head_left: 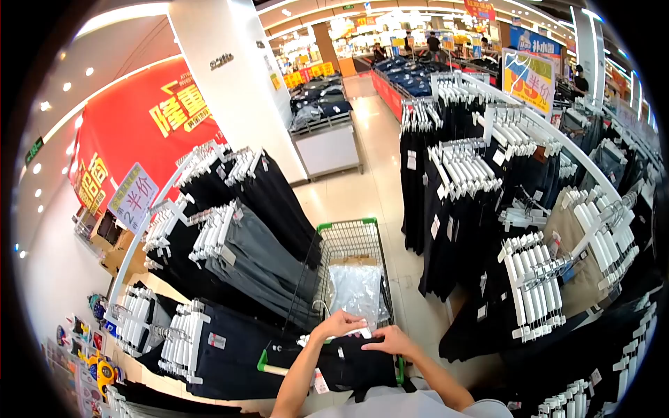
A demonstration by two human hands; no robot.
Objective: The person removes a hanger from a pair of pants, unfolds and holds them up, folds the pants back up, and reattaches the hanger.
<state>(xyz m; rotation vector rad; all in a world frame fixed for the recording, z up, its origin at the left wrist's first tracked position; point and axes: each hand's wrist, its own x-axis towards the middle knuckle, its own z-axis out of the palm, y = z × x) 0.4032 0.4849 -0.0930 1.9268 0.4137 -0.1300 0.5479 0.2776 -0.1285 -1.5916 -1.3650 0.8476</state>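
A dark pair of trousers (pixel 348 366) with a pink and white tag (pixel 320 381) lies across the near end of a green-edged shopping cart (pixel 350 237). My left hand (pixel 339 324) is closed on a white hanger (pixel 364 330) at the trousers' waistband. Just right of it, my right hand (pixel 390 341) pinches the waistband near the hanger's clip, with thumb and finger close together. In the cart, beyond my hands, lies a clear plastic package (pixel 357 289) on something brown.
Racks of hanging trousers stand at the left (pixel 258 244) and right (pixel 453 223), close to the cart. A tiled aisle (pixel 376 139) runs ahead. Folded clothes lie on a grey bin (pixel 327 150) and a long display (pixel 404 75). People (pixel 433 43) stand far off.
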